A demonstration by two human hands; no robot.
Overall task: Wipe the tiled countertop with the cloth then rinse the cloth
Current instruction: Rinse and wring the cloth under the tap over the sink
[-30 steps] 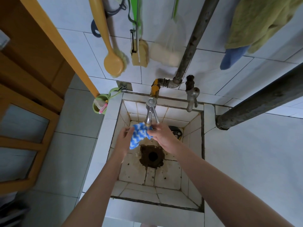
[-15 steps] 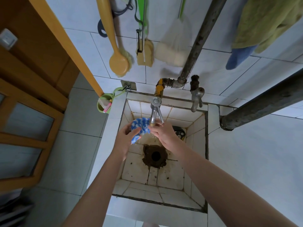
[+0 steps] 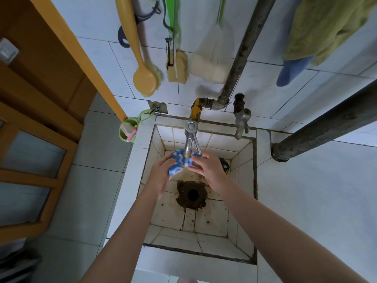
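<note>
Forearms: reached up from the bottom edge, both bare, and met over the sink.
Sink (image 3: 193, 264): lay sunk and square, lined with stained white tiles, dark grout along the front rim.
Drain (image 3: 192, 194): sat in the middle of the sink floor, ringed with brown grime, just below the hands.
Left hand (image 3: 161, 176): clasped the left side of the cloth, fingers curled round it.
Right hand (image 3: 208, 170): pinched the right side of the cloth, fingertips bent onto it.
Cloth (image 3: 179, 163): hung bunched between both hands, blue with white zigzags, right under the spout and touching its tip, above the sink floor.
Tap (image 3: 189, 137): stood at the sink's far wall, chrome, spout pointed down into the cloth; water flow could not be told.
Second tap (image 3: 241, 121): hung to the right of the first, dull grey, apart from the hands.
Green cup (image 3: 128, 129): hung from a hook at the sink's far-left corner.
Pipe (image 3: 244, 48): ran up the wall from behind the taps.
Brush (image 3: 142, 76): hung on the wall tiles, yellow, head down.
Towel (image 3: 326, 27): draped at the top right, olive green, over a blue rag (image 3: 291, 70).
</note>
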